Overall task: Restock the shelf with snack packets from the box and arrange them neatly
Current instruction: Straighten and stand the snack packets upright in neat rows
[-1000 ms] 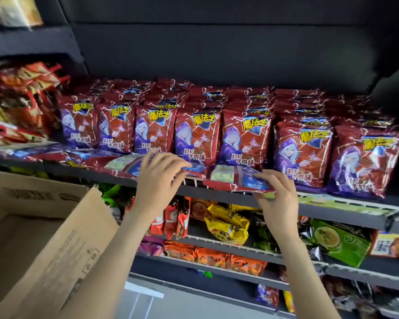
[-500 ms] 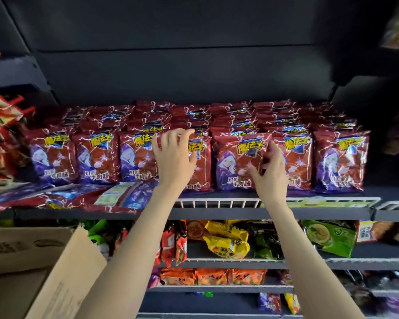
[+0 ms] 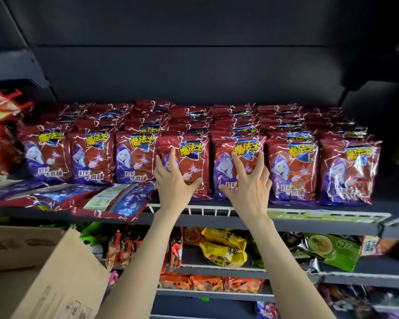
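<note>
Red and purple snack packets stand upright in several rows on the dark shelf (image 3: 309, 223). My left hand (image 3: 173, 185) lies spread on the front of the fourth front-row packet (image 3: 194, 162), thumb near its lower right. My right hand (image 3: 247, 185) presses flat, fingers apart, on the neighbouring packet (image 3: 228, 150) to its right. Both packets stand in line with the front row. A few more of these packets (image 3: 115, 201) lie flat on the shelf's front edge to the left. The open cardboard box (image 3: 62, 284) is at the lower left, its inside mostly out of view.
A white wire rail (image 3: 207, 211) runs along the shelf front under my hands. Lower shelves hold yellow packets (image 3: 224, 249), orange packets (image 3: 207, 283) and green packets (image 3: 334, 249). Red-orange snacks (image 3: 2, 116) fill the neighbouring shelf at left. Above the packets is a dark back panel.
My hands left the flat packets at the shelf edge and rose onto the upright front row. The flat packet that lay under my right hand is gone from the edge.
</note>
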